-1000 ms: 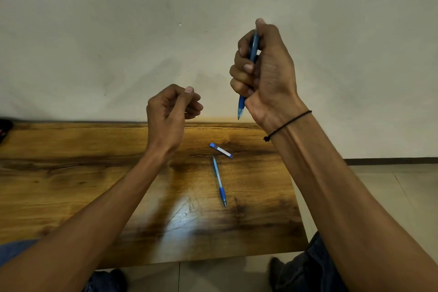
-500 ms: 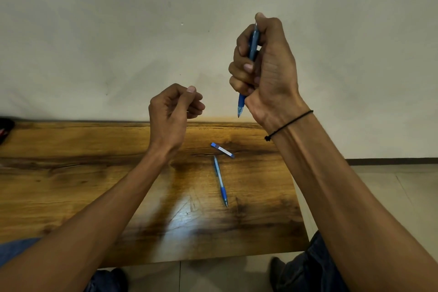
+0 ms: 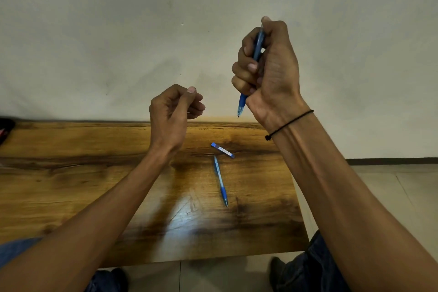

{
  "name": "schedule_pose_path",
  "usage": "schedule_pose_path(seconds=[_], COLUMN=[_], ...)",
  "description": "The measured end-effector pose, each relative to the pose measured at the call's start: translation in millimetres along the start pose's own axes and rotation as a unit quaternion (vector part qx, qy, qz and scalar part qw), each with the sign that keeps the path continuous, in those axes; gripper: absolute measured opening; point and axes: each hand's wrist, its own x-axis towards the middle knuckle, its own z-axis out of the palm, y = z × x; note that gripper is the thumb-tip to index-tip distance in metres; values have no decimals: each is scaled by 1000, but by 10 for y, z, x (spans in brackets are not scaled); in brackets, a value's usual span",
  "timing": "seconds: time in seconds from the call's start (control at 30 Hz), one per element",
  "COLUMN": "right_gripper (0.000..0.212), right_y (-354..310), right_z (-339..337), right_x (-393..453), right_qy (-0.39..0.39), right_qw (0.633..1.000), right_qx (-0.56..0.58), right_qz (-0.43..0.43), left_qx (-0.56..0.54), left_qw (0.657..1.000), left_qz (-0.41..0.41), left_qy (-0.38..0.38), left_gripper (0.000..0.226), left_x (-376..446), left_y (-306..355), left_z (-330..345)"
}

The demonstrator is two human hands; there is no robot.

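My right hand (image 3: 267,71) grips a blue plastic pen (image 3: 242,102) upright, tip down, fingers wrapped round it, at one o'clock above the wooden worktop (image 3: 71,185). My left hand (image 3: 173,111) has its fingers curled, thumb on forefinger; what they hold I cannot tell. A second blue pen (image 3: 220,180) and a small blue-and-white case (image 3: 222,150) lie at centre.

My right hand (image 3: 267,71) wraps the slim blue plastic pen (image 3: 257,45), hiding its middle, and my thumb covers its top end. Whether my curled left hand (image 3: 173,111) pinches anything is too small to tell. The left edge cuts off a dark red-and-black object (image 3: 4,128).
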Motion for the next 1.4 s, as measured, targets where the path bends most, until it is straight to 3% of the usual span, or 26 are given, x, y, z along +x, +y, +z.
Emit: schedule_pose_path(seconds=[0.2,0.47,0.77,1.4], right_gripper=[52,48,49,49], right_y=[13,31,23,63], right_z=[-29,-117,-118,-134], right_x=[17,49,48,66], right_qy=[21,122,107,106], right_qw=[998,964,953,956], right_qx=[60,233,281,271], right_qz=[-7,24,35,40], left_qx=[-2,-12,-8,-17], left_qw=[1000,1000,1000,1000], left_qz=[-1,-5,-5,-7], left_qy=[-1,-1,-1,-10], left_gripper=[28,28,27,27], left_x=[0,13,12,15], left_y=[-12,-18,-38,-77], left_z=[4,-14,-16,-16])
